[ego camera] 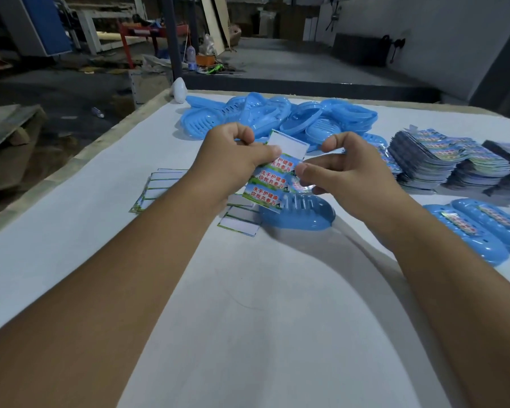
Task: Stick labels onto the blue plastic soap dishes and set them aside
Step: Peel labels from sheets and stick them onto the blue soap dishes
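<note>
Left hand: your left hand [233, 160] pinches the green-and-white label sheet [273, 175].
Right hand: your right hand [345, 175] seemingly pinches a peeling sticker.
Dish: blue oval plastic soap dish [304, 213] lies directly beneath the sheet.

Single view, head-mounted, wide-angle. We look forward and down from above our own forearms, which enter at 7 and 5 o'clock and meet near frame centre. Nearest the lens: the forearms and the white cloth-covered worktable [71, 245], which fills the lower two thirds. Middle range: our left hand [233, 160] and right hand [345, 175], close together. Farther, at 12 o'clock: the heap of blue slotted oval plastic soap dishes [277, 116]. Beyond the table's far edge: grey concrete workshop floor [277, 60]. Straight edges bow toward the frame borders. No second view to share coverage.
</note>
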`<action>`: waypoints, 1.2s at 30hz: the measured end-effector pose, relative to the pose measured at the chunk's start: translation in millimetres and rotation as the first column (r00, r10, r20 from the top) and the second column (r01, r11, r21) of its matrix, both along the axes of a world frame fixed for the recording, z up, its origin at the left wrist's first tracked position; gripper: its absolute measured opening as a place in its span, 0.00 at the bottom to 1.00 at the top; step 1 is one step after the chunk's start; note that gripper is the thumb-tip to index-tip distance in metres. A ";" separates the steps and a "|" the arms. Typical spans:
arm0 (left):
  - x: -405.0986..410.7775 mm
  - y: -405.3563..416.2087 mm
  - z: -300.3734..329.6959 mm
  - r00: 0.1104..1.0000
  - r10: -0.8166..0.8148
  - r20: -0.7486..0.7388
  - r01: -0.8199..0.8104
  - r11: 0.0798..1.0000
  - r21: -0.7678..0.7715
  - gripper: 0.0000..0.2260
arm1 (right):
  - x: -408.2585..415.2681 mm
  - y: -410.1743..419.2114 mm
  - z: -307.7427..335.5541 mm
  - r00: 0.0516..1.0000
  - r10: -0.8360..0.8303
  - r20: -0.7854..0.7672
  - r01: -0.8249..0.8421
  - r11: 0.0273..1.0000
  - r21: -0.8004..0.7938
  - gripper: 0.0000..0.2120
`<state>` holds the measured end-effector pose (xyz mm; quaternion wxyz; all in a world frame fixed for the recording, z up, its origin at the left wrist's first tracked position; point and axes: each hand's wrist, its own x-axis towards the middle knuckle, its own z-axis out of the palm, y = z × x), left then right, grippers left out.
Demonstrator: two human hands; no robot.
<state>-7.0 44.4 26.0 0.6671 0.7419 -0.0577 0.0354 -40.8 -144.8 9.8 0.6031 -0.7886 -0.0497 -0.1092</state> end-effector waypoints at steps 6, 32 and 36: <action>-0.3 -8.5 -3.7 1.000 -0.020 -0.012 0.020 1.000 -0.018 0.14 | 2.0 -1.5 2.4 0.997 -0.073 0.027 0.072 0.997 0.027 0.16; -5.8 -8.9 -0.9 0.992 -0.039 0.117 0.013 0.975 0.220 0.13 | 11.2 -8.2 0.9 0.970 -0.233 0.064 0.236 0.970 -0.050 0.11; -5.2 -9.1 -3.0 0.988 -0.050 0.148 0.015 0.973 0.228 0.14 | 12.1 -9.2 -1.6 0.960 -0.259 0.111 0.272 0.953 -0.133 0.11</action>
